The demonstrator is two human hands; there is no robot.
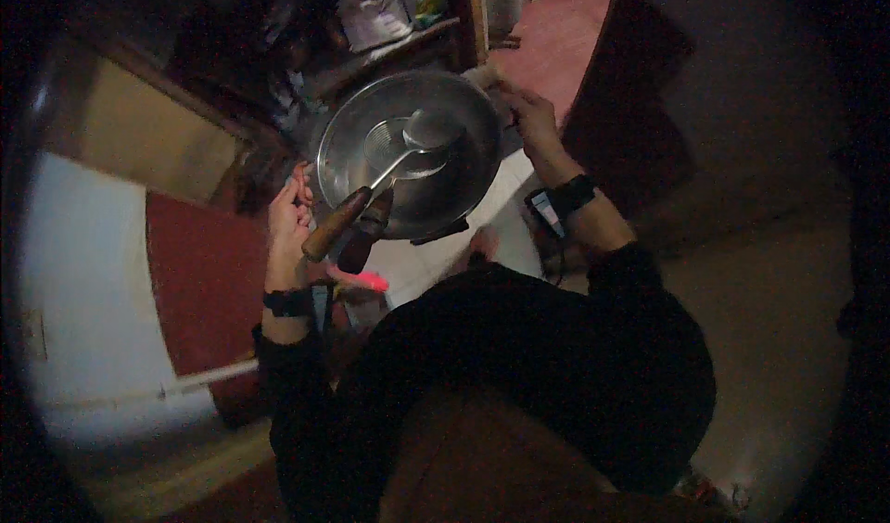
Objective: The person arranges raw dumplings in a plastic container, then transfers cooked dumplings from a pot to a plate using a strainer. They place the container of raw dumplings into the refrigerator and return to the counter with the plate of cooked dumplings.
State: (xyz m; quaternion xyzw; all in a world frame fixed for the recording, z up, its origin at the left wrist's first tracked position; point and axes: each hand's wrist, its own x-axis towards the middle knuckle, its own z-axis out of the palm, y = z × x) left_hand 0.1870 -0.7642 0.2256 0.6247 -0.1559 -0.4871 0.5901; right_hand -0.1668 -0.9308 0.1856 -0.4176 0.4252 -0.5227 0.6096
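Observation:
A wide metal wok is held over the floor between my two hands. My left hand is closed at its left edge, and my right hand grips its upper right edge; the handles are hard to see in the dim light. Inside the wok lies a metal ladle, its wooden handle sticking out over the near left rim. Beneath it rests a round wire or slotted utensil, partly hidden, with a second dark wooden handle beside the first.
Beyond the wok, a dark shelf holds a pale plastic bag and other items. A gas cylinder or similar container stands on the reddish floor. A bright pink object is below the handles. A foot shows on pale tiles.

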